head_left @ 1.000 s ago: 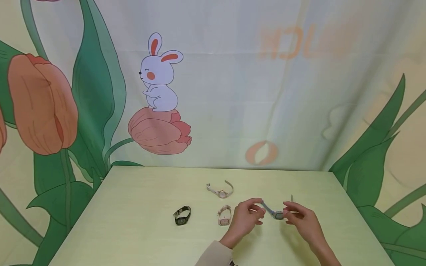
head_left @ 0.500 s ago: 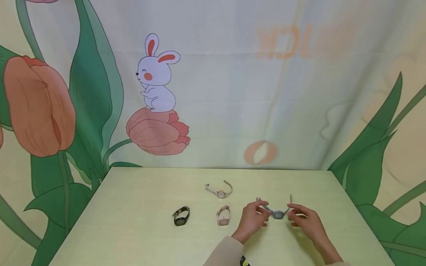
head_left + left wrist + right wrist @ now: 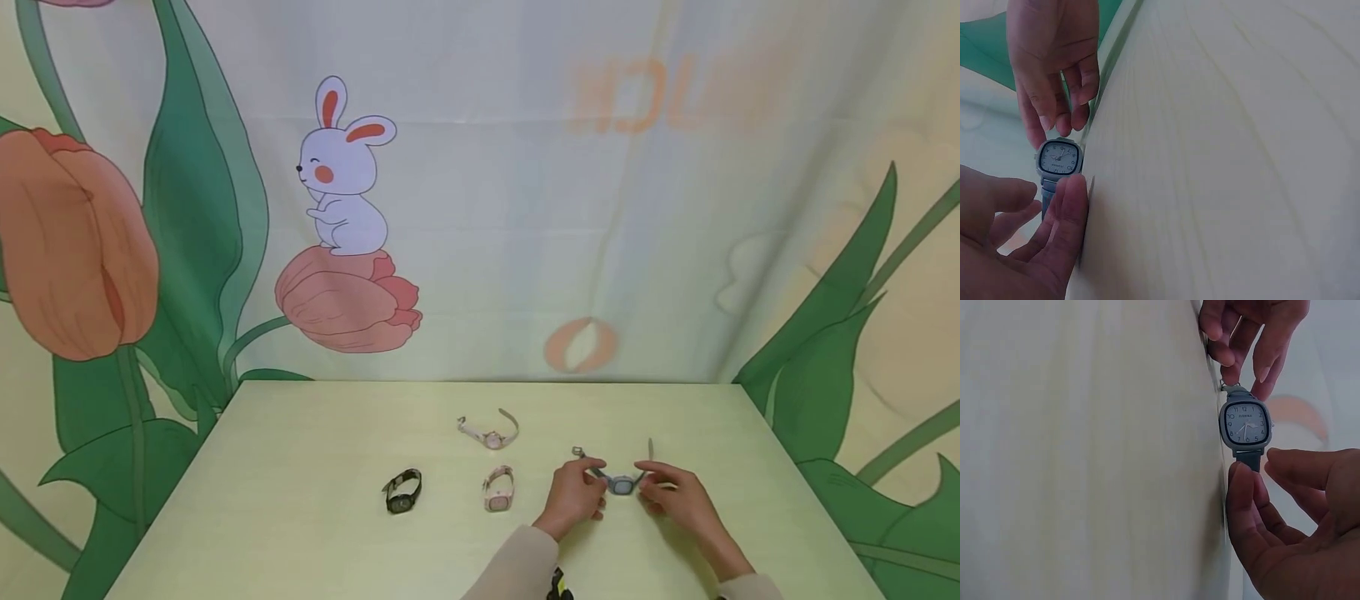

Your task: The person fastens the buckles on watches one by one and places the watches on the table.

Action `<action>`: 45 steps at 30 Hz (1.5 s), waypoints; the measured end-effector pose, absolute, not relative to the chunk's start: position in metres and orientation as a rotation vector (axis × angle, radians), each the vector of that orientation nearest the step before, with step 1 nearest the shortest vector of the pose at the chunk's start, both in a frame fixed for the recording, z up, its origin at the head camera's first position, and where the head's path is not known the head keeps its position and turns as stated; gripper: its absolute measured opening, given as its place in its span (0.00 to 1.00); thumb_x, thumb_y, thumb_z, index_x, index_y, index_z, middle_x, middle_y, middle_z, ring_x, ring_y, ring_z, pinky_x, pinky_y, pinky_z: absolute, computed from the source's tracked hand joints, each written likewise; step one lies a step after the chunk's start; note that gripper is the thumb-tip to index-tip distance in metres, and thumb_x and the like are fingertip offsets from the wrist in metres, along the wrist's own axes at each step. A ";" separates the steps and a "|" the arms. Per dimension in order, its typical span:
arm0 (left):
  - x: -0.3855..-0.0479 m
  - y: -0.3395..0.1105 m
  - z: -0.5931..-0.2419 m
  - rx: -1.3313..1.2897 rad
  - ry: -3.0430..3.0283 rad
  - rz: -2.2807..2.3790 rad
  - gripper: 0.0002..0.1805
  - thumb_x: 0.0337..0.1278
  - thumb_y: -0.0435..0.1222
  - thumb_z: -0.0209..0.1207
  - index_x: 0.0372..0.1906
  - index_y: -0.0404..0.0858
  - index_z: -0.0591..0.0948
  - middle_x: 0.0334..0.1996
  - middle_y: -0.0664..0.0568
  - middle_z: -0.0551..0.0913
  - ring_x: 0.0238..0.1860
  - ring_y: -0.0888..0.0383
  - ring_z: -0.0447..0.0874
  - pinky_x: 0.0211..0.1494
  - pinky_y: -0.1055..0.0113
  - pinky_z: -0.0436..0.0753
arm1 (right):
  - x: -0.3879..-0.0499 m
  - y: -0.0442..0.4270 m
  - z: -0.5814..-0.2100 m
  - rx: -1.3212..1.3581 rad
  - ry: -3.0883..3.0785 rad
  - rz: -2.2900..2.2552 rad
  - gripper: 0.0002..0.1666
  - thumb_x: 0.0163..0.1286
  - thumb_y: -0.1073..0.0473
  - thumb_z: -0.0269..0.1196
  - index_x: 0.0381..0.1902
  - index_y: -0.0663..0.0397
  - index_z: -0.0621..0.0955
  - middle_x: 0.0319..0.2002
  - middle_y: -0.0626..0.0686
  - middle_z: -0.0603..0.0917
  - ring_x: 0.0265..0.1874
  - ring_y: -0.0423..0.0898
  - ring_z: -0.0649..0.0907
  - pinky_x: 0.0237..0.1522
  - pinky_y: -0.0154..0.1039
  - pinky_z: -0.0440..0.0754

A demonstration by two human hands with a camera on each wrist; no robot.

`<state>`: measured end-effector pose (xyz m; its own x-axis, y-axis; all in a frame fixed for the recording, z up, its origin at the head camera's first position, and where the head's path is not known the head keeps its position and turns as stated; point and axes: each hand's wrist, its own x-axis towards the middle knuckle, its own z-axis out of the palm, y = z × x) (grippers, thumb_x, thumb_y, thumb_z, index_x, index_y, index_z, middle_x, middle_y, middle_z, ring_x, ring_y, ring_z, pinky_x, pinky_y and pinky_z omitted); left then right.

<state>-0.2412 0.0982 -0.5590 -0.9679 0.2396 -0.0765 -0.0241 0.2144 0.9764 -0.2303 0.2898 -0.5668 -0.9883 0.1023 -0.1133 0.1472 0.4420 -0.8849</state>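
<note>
A blue-grey watch with a squarish dial (image 3: 622,485) (image 3: 1059,157) (image 3: 1246,424) stands on the table, its strap spread to both sides. My left hand (image 3: 573,497) (image 3: 1035,240) is at the strap's left part, fingers touching it and thumb apart; the buckle (image 3: 577,451) shows beyond the fingers. At the strap's right part is my right hand (image 3: 678,497) (image 3: 1297,519), a fingertip against the strap and the thumb held off it. Left of my hands are a pink watch (image 3: 498,502), a white-strapped round watch (image 3: 492,440) and a black watch (image 3: 402,502).
The pale table (image 3: 300,550) ends at the back against a curtain (image 3: 480,250) printed with a rabbit and tulips. The pink watch is close to my left hand, with the round watch behind it and the black one farther left.
My left hand has moved off the buckle end, along the strap towards the dial, uncovering the buckle. My right fingers have moved slightly off the dial's edge. The head view has shifted a little.
</note>
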 end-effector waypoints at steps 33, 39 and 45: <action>-0.243 0.090 -0.553 0.338 2.272 1.852 0.03 0.56 0.23 0.63 0.33 0.32 0.83 0.23 0.44 0.85 0.21 0.55 0.85 0.24 0.70 0.83 | -0.226 0.282 -0.560 0.219 2.751 -1.466 0.07 0.67 0.66 0.64 0.42 0.59 0.83 0.37 0.55 0.88 0.30 0.42 0.82 0.31 0.34 0.81; -0.244 0.085 -0.543 0.324 2.149 2.019 0.04 0.57 0.22 0.61 0.37 0.28 0.83 0.29 0.46 0.84 0.30 0.49 0.89 0.33 0.65 0.88 | -0.222 0.276 -0.543 0.203 2.666 -1.702 0.10 0.68 0.66 0.63 0.46 0.65 0.82 0.43 0.60 0.87 0.37 0.41 0.87 0.42 0.39 0.87; -0.244 0.074 -0.526 0.386 2.099 2.123 0.07 0.59 0.24 0.61 0.42 0.28 0.83 0.30 0.44 0.84 0.31 0.48 0.89 0.36 0.64 0.88 | -0.219 0.269 -0.524 0.191 2.562 -1.871 0.15 0.70 0.64 0.62 0.51 0.67 0.80 0.45 0.60 0.86 0.40 0.46 0.88 0.44 0.37 0.87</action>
